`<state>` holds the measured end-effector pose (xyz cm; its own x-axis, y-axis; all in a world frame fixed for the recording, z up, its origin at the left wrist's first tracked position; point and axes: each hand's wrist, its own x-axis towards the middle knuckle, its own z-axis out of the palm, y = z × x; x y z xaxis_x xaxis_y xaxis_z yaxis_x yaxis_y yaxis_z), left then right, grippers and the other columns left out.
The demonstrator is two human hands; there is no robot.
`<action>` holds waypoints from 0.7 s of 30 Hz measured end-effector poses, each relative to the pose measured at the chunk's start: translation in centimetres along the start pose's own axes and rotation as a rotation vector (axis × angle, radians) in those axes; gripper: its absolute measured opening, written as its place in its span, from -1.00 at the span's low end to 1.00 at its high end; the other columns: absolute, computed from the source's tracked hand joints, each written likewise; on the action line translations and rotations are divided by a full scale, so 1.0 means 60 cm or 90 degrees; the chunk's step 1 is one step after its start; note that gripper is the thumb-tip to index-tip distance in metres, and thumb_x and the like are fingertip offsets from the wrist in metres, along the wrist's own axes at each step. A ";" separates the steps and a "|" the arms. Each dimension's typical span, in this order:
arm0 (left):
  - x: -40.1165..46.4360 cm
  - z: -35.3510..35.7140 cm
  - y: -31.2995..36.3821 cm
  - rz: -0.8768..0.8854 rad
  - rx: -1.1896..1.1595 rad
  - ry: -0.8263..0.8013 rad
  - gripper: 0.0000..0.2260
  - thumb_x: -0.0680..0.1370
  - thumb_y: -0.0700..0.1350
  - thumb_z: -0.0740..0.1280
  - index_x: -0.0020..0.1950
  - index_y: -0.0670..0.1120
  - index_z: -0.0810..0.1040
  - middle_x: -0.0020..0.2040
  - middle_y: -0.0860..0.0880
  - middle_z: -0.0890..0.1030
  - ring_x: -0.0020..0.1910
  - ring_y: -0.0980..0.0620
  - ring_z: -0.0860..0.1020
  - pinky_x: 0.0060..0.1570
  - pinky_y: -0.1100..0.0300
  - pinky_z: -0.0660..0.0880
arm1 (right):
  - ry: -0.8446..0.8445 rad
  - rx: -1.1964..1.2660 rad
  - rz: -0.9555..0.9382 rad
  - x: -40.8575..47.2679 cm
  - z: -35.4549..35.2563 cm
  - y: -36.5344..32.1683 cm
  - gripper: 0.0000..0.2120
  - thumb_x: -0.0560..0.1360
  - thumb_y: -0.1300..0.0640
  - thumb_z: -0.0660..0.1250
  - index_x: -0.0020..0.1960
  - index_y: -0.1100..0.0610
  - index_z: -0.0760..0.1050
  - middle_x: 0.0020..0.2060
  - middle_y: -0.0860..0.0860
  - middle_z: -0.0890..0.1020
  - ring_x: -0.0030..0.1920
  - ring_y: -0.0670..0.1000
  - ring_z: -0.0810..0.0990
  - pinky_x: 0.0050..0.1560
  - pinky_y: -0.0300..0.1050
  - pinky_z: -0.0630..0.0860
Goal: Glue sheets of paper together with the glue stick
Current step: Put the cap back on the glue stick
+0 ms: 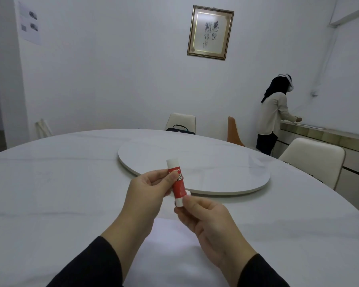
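In the head view, both hands met above the white round worktop (50,193), sharing one glue stick (178,186) held nearly upright, leaning slightly toward 11 o'clock. The left hand (147,195) pinched the red barrel between thumb and fingers (172,179) at about its middle. The right hand (207,220) came up from 5 o'clock and pinched the white lower end with thumb and forefinger, its other fingers curled under. The white end at 12 o'clock looked like the cap, seemingly on; which end was truly the cap could not be told for certain.

A sheet of paper (170,245) lay flat on the worktop directly beneath the wrists, at 6 o'clock of the glue stick, partly hidden by the dark sleeves; whether more than one sheet lay there could not be told. A raised turntable (216,162) sat beyond the hands at 12 o'clock, bare. At 2 o'clock, well apart, another person stood at a counter, clear of the work.

The step in hand seemed to be opening and readying the stick. Done well, the left hand would steady the barrel while the cap was pulled straight off along the stick's axis. The base should be turned only a little, exposing a short length of glue. The cap belonged near the paper, not on the turntable.
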<state>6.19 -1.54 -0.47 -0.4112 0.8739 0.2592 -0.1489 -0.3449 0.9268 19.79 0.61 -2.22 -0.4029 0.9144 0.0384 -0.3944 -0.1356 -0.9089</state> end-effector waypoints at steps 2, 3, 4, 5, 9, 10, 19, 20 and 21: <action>-0.002 0.002 -0.002 0.001 -0.002 0.005 -0.59 0.23 0.06 0.44 0.00 -0.09 0.64 -0.16 -0.01 0.73 -0.16 0.11 0.68 -0.13 0.26 0.52 | 0.079 -0.111 -0.070 0.000 0.004 0.003 -0.76 0.15 0.17 0.58 -0.23 0.25 0.67 -0.27 0.15 0.71 -0.27 -0.03 0.66 -0.21 -0.24 0.56; -0.003 0.003 -0.004 0.004 0.001 0.009 -0.65 0.24 0.04 0.45 -0.04 -0.07 0.64 -0.19 0.01 0.73 -0.19 0.14 0.68 -0.15 0.26 0.51 | 0.128 -0.170 -0.102 0.000 0.006 0.005 -0.75 0.15 0.19 0.61 -0.24 0.21 0.64 -0.27 0.15 0.70 -0.28 -0.05 0.65 -0.23 -0.25 0.54; -0.003 0.004 -0.004 0.008 0.007 0.011 -0.73 0.27 0.01 0.46 -0.07 -0.05 0.63 -0.22 0.04 0.73 -0.22 0.16 0.67 -0.17 0.27 0.50 | 0.162 -0.212 -0.126 0.001 0.007 0.006 -0.72 0.16 0.21 0.62 -0.21 0.18 0.59 -0.26 0.14 0.70 -0.28 -0.06 0.65 -0.25 -0.28 0.53; -0.002 0.004 -0.004 0.011 0.015 0.012 -0.79 0.31 -0.03 0.47 -0.10 -0.03 0.63 -0.24 0.06 0.73 -0.23 0.18 0.67 -0.18 0.27 0.50 | 0.171 -0.229 -0.134 0.001 0.007 0.007 -0.68 0.18 0.21 0.62 -0.14 0.16 0.56 -0.25 0.10 0.69 -0.28 -0.07 0.65 -0.27 -0.32 0.53; 0.006 -0.007 0.000 0.014 0.037 0.019 -0.73 0.36 -0.02 0.43 0.02 -0.07 0.62 -0.14 -0.01 0.73 -0.12 0.08 0.67 -0.08 0.22 0.54 | 0.019 -0.110 -0.052 -0.001 0.008 0.005 -0.84 0.41 0.21 0.46 -0.01 0.14 0.64 -0.13 0.13 0.72 -0.13 0.04 0.71 -0.21 -0.28 0.57; 0.007 -0.008 -0.001 0.015 0.036 0.019 -0.72 0.39 -0.03 0.42 0.05 -0.10 0.62 -0.10 -0.03 0.72 -0.08 0.05 0.67 -0.05 0.20 0.54 | 0.008 -0.086 -0.046 0.000 0.009 0.006 -0.92 0.42 0.24 0.44 -0.09 0.16 0.67 -0.15 0.14 0.73 -0.15 0.05 0.71 -0.20 -0.25 0.58; 0.016 -0.010 -0.017 -0.035 -0.060 0.029 -0.90 0.51 -0.12 0.34 -0.01 -0.08 0.59 -0.18 -0.01 0.72 -0.19 0.06 0.69 -0.24 0.24 0.60 | 0.076 -0.652 -0.162 0.044 -0.025 -0.030 -0.62 0.37 0.20 0.49 0.14 -0.02 0.54 0.08 -0.09 0.61 0.11 -0.10 0.57 0.03 -0.36 0.45; 0.016 -0.011 -0.018 -0.058 -0.084 0.026 -0.90 0.53 -0.11 0.31 -0.02 -0.08 0.59 -0.18 -0.01 0.71 -0.19 0.04 0.69 -0.24 0.18 0.61 | 0.078 -0.770 -0.175 0.060 -0.034 -0.035 -0.62 0.46 0.22 0.39 0.24 -0.01 0.49 0.21 -0.07 0.53 0.22 -0.08 0.50 0.12 -0.38 0.35; 0.017 -0.012 -0.021 -0.082 -0.098 0.025 -0.89 0.54 -0.09 0.29 -0.02 -0.07 0.58 -0.18 -0.02 0.70 -0.18 0.00 0.69 -0.20 0.08 0.62 | 0.064 -0.865 -0.187 0.076 -0.042 -0.035 -0.61 0.52 0.26 0.29 0.32 0.01 0.43 0.31 -0.06 0.45 0.31 -0.07 0.43 0.15 -0.43 0.25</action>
<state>5.31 -0.46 -1.60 -0.4148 0.9009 0.1279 -0.3364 -0.2824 0.8984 20.84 6.05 -1.15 -0.3626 0.8754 0.3196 0.6711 0.4832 -0.5623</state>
